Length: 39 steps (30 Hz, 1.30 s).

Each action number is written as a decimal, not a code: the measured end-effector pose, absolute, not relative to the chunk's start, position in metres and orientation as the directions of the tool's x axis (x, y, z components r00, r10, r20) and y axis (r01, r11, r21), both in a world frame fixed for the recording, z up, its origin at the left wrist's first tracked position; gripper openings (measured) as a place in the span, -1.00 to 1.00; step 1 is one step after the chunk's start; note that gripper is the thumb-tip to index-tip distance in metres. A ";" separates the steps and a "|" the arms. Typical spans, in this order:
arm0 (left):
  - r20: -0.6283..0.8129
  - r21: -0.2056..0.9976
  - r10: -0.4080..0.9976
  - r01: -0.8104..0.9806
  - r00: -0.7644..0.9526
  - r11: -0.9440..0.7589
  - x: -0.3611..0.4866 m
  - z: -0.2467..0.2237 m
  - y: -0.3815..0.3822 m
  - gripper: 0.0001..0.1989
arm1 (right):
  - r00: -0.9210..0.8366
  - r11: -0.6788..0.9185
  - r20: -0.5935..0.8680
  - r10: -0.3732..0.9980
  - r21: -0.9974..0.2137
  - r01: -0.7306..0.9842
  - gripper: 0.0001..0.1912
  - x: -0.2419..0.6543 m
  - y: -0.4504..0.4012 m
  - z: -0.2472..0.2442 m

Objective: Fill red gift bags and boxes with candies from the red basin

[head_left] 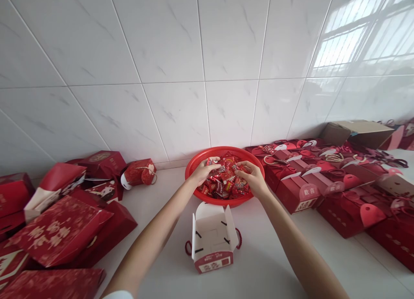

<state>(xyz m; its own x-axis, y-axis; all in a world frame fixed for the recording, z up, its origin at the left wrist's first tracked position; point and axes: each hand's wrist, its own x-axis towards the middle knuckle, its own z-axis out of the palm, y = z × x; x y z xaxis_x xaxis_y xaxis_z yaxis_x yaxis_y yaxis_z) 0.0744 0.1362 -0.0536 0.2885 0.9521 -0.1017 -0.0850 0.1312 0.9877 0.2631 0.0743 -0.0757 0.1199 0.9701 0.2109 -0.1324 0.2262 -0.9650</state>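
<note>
the left hand [201, 174] is half curled, thumb and fingers pinching one small packet [212, 161]; the right hand [255, 179] is curled at other packets [228, 175], its grip unclear. one basket [226, 201] holds them, too many to count; one open box [213, 263] stands just in front.

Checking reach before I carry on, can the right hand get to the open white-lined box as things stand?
Probably yes. The white-lined box stands open just in front of the red basket, where the right hand is; only the basket's rim and the box's raised flaps seem to lie between.
</note>
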 end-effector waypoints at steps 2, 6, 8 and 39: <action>-0.112 0.986 0.948 -0.084 0.299 0.143 0.074 -0.054 0.137 -0.65 | 0.120 0.232 0.216 0.969 -0.963 -0.138 -0.60 0.263 0.074 -0.076; -0.094 0.991 0.939 -0.054 0.332 0.119 0.072 -0.057 0.137 -0.66 | 0.129 0.235 0.217 0.968 -0.962 -0.140 -0.60 0.263 0.074 -0.076; -0.079 0.994 0.934 -0.043 0.349 0.100 0.072 -0.057 0.137 -0.68 | 0.135 0.231 0.213 0.968 -0.963 -0.139 -0.60 0.263 0.074 -0.076; -0.129 0.988 0.880 -0.017 0.457 0.154 0.079 -0.049 0.120 -0.68 | 0.150 0.239 0.224 0.963 -0.966 -0.095 -0.62 0.262 0.073 -0.074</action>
<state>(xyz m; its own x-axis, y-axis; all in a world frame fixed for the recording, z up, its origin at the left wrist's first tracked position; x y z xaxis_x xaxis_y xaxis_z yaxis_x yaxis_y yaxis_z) 0.0787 0.1195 -0.0492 0.4567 0.8802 -0.1294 -0.0172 0.1542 0.9879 0.2615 0.0726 -0.0737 0.1502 0.9630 0.2238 -0.0950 0.2394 -0.9663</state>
